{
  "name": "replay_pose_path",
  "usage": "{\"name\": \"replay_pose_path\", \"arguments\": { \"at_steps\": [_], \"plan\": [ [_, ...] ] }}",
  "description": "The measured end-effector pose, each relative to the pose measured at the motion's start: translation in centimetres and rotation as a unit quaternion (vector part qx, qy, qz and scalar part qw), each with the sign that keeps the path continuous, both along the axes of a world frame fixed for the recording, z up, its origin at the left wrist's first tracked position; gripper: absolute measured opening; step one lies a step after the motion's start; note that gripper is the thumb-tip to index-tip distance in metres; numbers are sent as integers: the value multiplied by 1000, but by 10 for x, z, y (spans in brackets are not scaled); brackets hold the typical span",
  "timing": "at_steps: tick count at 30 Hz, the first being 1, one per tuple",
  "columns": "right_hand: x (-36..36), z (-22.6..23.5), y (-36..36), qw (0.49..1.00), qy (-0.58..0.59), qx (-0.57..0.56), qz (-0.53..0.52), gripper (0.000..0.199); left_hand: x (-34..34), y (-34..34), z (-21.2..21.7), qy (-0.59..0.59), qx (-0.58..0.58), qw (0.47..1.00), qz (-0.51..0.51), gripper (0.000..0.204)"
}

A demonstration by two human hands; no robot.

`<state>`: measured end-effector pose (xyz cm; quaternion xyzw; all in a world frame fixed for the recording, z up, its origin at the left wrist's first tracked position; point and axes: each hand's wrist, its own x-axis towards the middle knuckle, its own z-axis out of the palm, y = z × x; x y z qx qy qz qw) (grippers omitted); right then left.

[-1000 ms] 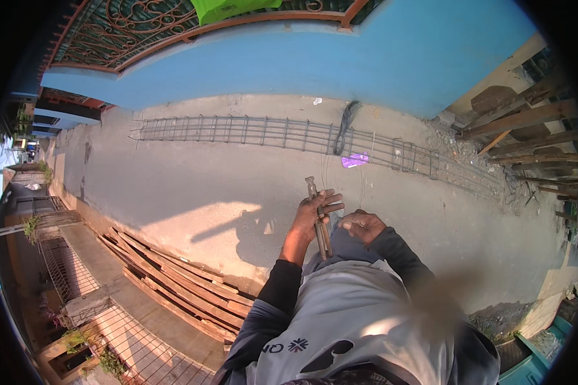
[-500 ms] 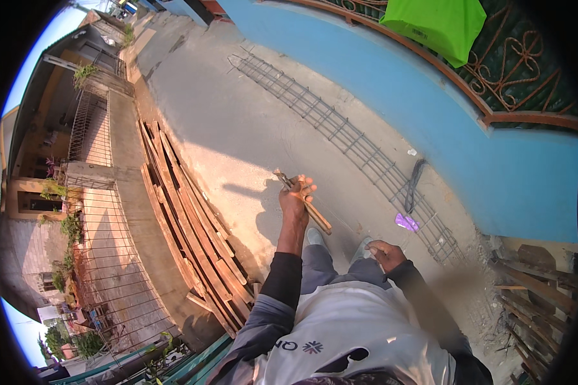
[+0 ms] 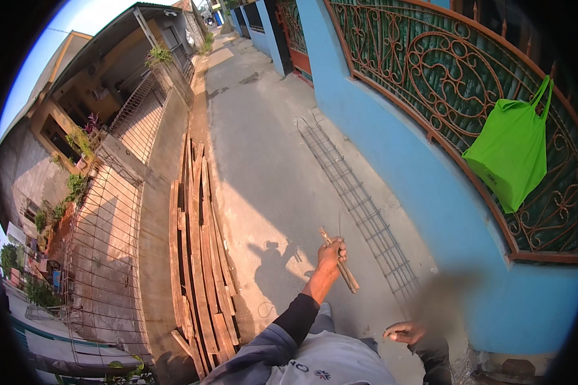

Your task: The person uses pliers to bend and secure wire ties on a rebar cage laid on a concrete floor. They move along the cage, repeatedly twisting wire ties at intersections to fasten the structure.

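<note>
My left hand [image 3: 328,256] is stretched out over the path, its fingers wrapped round a brown stick-like tool [image 3: 349,280]. The tool slants down to the right, and its lower part seems to split into two thin bars; its exact kind is unclear. A thin dark wire shows just above that hand. Low on the right, my right hand [image 3: 406,332] is held near my body with curled fingers; whether something small is pinched in them I cannot make out. Beyond my hands, a long steel rebar cage [image 3: 359,199] lies on the ground, apart from both.
Long wooden boards [image 3: 205,256] are piled along the low wall on the left. A blue wall [image 3: 392,122] with a rusty ornamental fence [image 3: 443,77] runs along the right. A green bag [image 3: 510,151] hangs from that fence. The concrete path [image 3: 250,154] stretches away between them.
The view has turned, bringing more of the path and the whole green bag into sight. My left fingers have closed more tightly round the tool. My right hand now appears lower and further right.
</note>
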<state>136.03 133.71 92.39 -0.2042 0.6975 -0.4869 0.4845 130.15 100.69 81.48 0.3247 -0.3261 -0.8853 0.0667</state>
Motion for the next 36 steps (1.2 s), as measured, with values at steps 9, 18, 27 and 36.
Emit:
{"name": "replay_pose_path", "arguments": {
  "at_steps": [9, 18, 27, 36],
  "plan": [
    [-75, -60, -74, 940, 121, 318, -36, 20, -36, -53, 32, 92, 43, 994, -27, 7],
    [-168, -75, -99, 963, -181, -84, -183, 27, -54, -153, -14, 129, 136, 979, 83, 10],
    [-274, -80, -237, 935, -158, 77, 307, 21, -115, -247, -17, 102, 74, 982, 137, 9],
    [-440, -148, -313, 991, 57, 58, -103, 22, -180, -295, -8, 141, 48, 970, 189, 7]
  ]
}}
